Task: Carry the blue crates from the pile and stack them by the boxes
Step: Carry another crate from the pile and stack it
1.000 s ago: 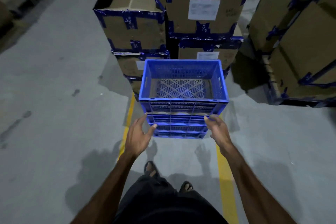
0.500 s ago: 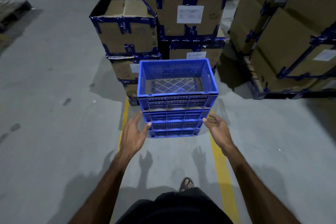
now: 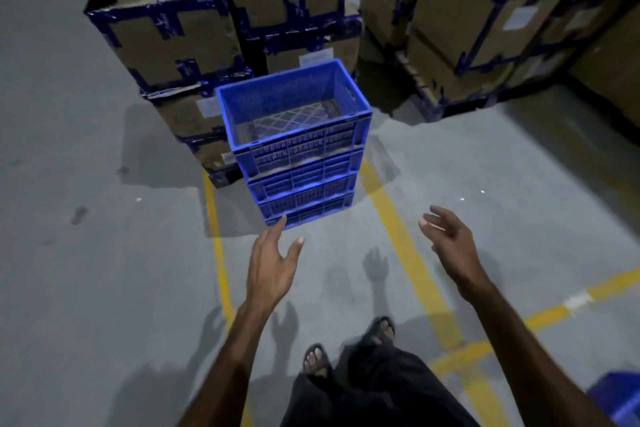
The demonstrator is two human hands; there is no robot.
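With both hands, left hand (image 3: 272,269) and right hand (image 3: 448,241), spread and empty just short of the blue crate stack (image 3: 298,146) by the cardboard boxes (image 3: 173,35), turn for the pile without nudging it.

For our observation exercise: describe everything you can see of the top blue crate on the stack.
The top blue crate looks like moulded plastic: slotted walls, a pale lattice floor, a thick rim. It is empty, upright and sits squarely on the nested blue crates below, on the grey floor in front of taped cardboard boxes. Neither hand touches it.
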